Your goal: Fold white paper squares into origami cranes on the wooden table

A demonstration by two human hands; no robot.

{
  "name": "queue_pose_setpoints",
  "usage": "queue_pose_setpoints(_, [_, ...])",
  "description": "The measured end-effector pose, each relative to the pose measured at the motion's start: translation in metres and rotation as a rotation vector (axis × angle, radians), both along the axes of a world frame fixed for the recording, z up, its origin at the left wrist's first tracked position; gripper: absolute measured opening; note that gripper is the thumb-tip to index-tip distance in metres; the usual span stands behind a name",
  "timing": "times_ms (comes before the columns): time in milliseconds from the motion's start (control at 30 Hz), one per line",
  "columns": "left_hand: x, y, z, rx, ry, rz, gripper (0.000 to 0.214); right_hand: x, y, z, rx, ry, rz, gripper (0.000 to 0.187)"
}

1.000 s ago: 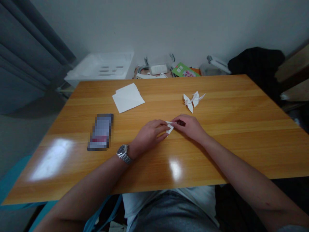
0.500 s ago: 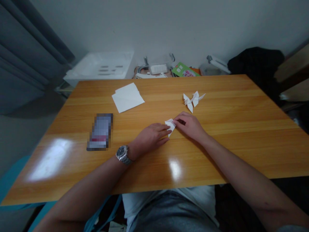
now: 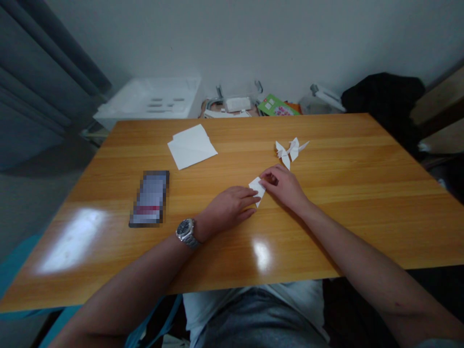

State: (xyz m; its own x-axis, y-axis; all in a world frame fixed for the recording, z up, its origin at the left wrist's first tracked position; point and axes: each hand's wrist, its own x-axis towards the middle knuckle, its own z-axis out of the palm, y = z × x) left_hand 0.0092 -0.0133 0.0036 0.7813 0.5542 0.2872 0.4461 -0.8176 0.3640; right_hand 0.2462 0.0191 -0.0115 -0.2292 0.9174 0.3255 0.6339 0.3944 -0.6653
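Note:
A small folded piece of white paper (image 3: 257, 184) lies on the wooden table between my hands, its lower end narrowing to a point. My left hand (image 3: 232, 207), with a metal watch (image 3: 186, 233) at the wrist, rests palm down with stretched fingers, the tips lying on the paper's left side. At the upper right edge of the paper, my right hand (image 3: 284, 184) is closed in a pinch of thumb and forefinger. Its fingertips cover that corner. Just beyond the right hand sit folded white paper cranes (image 3: 293, 150), close together with wings spread.
Flat white paper sheets (image 3: 192, 146) lie at the back left of the table (image 3: 348, 193). A phone (image 3: 150, 198), blurred out, is left of my left hand. Behind the far edge stand a white tray (image 3: 145, 99), a green booklet (image 3: 277, 106) and other small items.
The upper part of the paper lies flatter and shows a straighter top edge. My left hand has shifted slightly right, while the right fingers have curled in a little at the corner.

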Motion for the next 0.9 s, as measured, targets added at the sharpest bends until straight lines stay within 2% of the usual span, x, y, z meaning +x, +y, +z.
queue_pose_setpoints(133, [0.0035, 0.0011, -0.001, -0.011, -0.049, 0.036, 0.03, -0.0008, 0.0013, -0.0018, 0.014, -0.007, 0.021, 0.005])
queue_pose_setpoints(267, [0.0066, 0.0025, -0.0001, -0.012, -0.081, 0.227, 0.029, -0.0035, 0.0008, -0.0025, 0.03, -0.017, 0.046, 0.007])
queue_pose_setpoints(367, [0.0064, 0.005, -0.0007, 0.0, -0.08, 0.299, 0.035, -0.0061, -0.0006, -0.0024, 0.033, -0.029, 0.05, 0.007])
queue_pose_setpoints(533, [0.0041, 0.0065, -0.0043, 0.006, -0.026, 0.315, 0.046, -0.0091, -0.0017, -0.0027, 0.047, -0.059, 0.062, 0.007])
queue_pose_setpoints(700, [0.0031, 0.0046, -0.0043, -0.002, 0.029, 0.331, 0.048, -0.0086, -0.0011, -0.0017, 0.058, -0.081, 0.079, 0.008])
queue_pose_setpoints(900, [0.003, 0.0045, -0.0026, 0.009, 0.056, 0.343, 0.048, -0.0043, -0.0031, 0.0032, 0.035, -0.089, 0.186, 0.015])
